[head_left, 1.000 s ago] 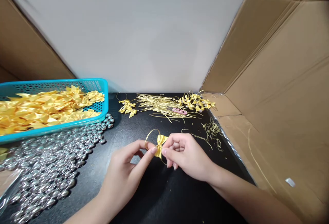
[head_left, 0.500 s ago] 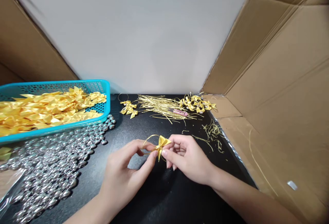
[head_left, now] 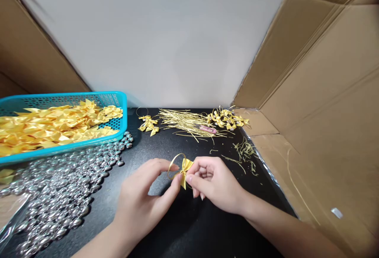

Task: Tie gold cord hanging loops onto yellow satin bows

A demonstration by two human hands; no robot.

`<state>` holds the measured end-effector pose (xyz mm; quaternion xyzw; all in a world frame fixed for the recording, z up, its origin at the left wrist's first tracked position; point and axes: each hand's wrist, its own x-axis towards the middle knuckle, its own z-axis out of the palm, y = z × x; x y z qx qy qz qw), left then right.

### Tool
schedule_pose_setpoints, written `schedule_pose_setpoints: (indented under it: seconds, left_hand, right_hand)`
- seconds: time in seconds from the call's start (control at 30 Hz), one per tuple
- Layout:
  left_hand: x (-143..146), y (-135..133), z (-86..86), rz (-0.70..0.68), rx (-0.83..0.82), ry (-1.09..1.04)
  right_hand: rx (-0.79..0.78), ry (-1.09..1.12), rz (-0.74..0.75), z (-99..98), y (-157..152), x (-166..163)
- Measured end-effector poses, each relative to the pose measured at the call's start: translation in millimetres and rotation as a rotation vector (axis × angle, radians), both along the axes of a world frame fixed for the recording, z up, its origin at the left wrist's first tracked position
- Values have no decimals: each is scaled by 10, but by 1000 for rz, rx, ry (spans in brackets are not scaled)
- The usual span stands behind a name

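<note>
Both hands meet over the black table [head_left: 177,226] and pinch one small yellow ribbon bow [head_left: 186,167]. A thin gold wire loop [head_left: 172,166] arcs up from the bow. My left hand [head_left: 145,200] grips the bow and loop from the left with thumb and forefinger. From the right, my right hand [head_left: 214,185] pinches the bow, its other fingers curled under.
A teal basket [head_left: 120,102] of yellow bows stands at the left. Several silver beads [head_left: 59,195] spread in front of it. Gold wire strands [head_left: 186,122], a pink clip [head_left: 207,129] and finished bows [head_left: 226,119] lie at the back. Cardboard walls [head_left: 325,104] enclose both sides.
The bow has been turned between the fingers and the gold loop now stands more upright to the bow's left. Both hands stay in about the same spot.
</note>
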<state>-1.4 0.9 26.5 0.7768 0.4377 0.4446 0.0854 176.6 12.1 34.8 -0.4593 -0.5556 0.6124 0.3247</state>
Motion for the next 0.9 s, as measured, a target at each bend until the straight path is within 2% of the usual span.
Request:
schedule_pose_setpoints:
  seconds: [0.13,0.23,0.5,0.6,0.77,0.9]
  left_hand:
    - [-21,11,18,-59,13,25]
    - [-34,22,59,-69,-49,41]
    - [-66,119,168,-126,-602,-1]
    - [-77,140,164,-147,-734,-46]
    - [-97,156,188,-180,-813,-48]
    - [-103,166,230,-207,-779,33]
  right_hand:
    - [10,-25,3,8,-15,-16]
    - [17,-28,4,6,-21,-28]
    - [17,-47,27,-4,-20,-22]
    - [17,-54,33,-1,-24,-28]
    - [27,-77,53,-7,-28,-20]
    - [29,-89,82,-15,-33,-3]
